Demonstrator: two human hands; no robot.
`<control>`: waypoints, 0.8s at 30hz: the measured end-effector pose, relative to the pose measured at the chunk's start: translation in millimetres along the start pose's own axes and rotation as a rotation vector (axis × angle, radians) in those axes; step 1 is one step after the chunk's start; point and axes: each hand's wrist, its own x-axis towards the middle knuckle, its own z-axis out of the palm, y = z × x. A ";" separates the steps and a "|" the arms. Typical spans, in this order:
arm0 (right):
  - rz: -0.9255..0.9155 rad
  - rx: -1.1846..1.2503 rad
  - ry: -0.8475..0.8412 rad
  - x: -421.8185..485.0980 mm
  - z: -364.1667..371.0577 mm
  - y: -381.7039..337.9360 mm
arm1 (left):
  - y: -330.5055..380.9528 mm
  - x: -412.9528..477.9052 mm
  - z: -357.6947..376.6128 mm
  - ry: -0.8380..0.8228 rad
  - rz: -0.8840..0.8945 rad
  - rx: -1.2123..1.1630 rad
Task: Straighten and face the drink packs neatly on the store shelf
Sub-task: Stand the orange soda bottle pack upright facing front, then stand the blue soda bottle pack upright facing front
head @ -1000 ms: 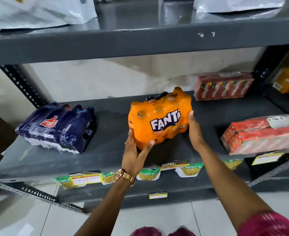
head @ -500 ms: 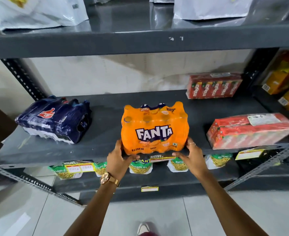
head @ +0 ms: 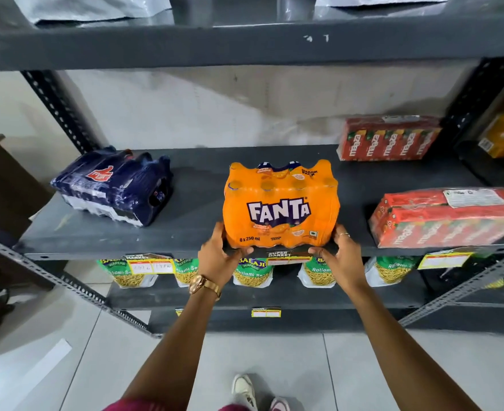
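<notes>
Head view: orange Fanta pack (head: 281,206) upright at the front edge of the grey middle shelf (head: 197,215), logo facing out and squared to the edge. Left hand (head: 218,259) at the pack's lower left corner, fingers (head: 219,232) curled up along the side, thumb under the front bottom edge; gold watch (head: 203,286) on that wrist. Right hand (head: 340,258) at the lower right corner, fingers (head: 341,234) wrapped against the side, thumb pointing in beneath the base; ring on one finger. Both hands loosely cupped around the pack's bottom corners, touching it, not closed tight.

Well apart to the left on the same shelf: dark blue pack (head: 112,186), lying tilted, red logo upside down. To the right: red Maaza pack (head: 448,219) lying skewed near the front edge, its right end out of frame. Further back, against the wall: second red Maaza pack (head: 388,137), standing, labels sideways.

On the shelf below: green-and-white snack bags (head: 252,272) in a row behind yellow price tags (head: 151,266). Upper shelf beam (head: 244,44) across the top. Below, white shoes (head: 246,391) on the tiled floor (head: 274,357).
</notes>
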 end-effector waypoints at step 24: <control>0.443 0.555 -0.121 25.7 275.7 -250.1 | -85.1 182.9 -272.4 0.234 0.078 0.557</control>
